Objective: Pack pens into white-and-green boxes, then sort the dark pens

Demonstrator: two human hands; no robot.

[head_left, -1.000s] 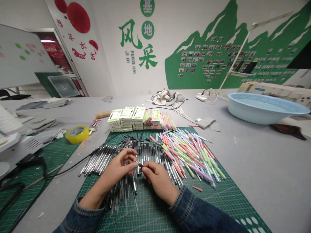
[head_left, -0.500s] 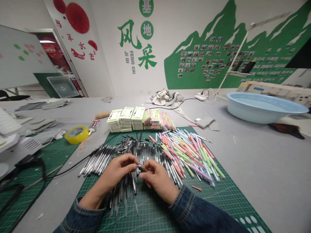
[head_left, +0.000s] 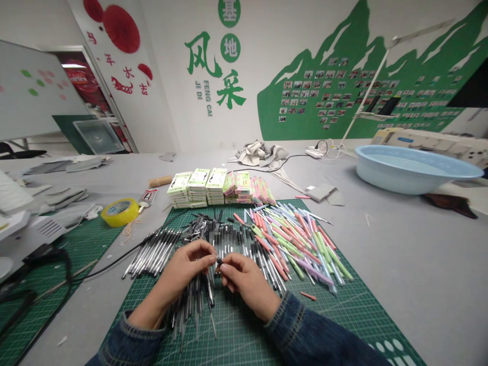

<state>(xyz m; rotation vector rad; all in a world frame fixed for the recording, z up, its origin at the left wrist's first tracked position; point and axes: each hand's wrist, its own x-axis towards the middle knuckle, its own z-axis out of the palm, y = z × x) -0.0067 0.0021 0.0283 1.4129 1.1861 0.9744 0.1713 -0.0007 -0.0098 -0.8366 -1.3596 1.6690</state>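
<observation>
Both my hands meet over the mat, fingertips almost touching. Between them is a small black pen part (head_left: 219,261), mostly covered by the fingers. My left hand (head_left: 190,263) pinches one end with thumb and forefinger; my right hand (head_left: 244,278) is closed on the other end. Clear-barrelled pens (head_left: 154,252) with black ends lie in a row left of my hands. Loose black caps and small parts (head_left: 200,227) are heaped just beyond. Thin refills and clear tubes (head_left: 190,307) spread beneath my left hand. To the right is a pile of pastel pens (head_left: 301,239).
Stacked small boxes (head_left: 198,185) stand at the far edge of the green cutting mat (head_left: 343,325). Yellow tape (head_left: 120,212) and a glue tube (head_left: 148,198) lie left. A black cable (head_left: 114,262) crosses the left side. A blue basin (head_left: 412,173) sits at right, cloth scraps (head_left: 259,152) behind.
My hands have come slightly closer together around the black part, which shows less between the fingers. My left fingers have curled in more. The pens and boxes stay put.
</observation>
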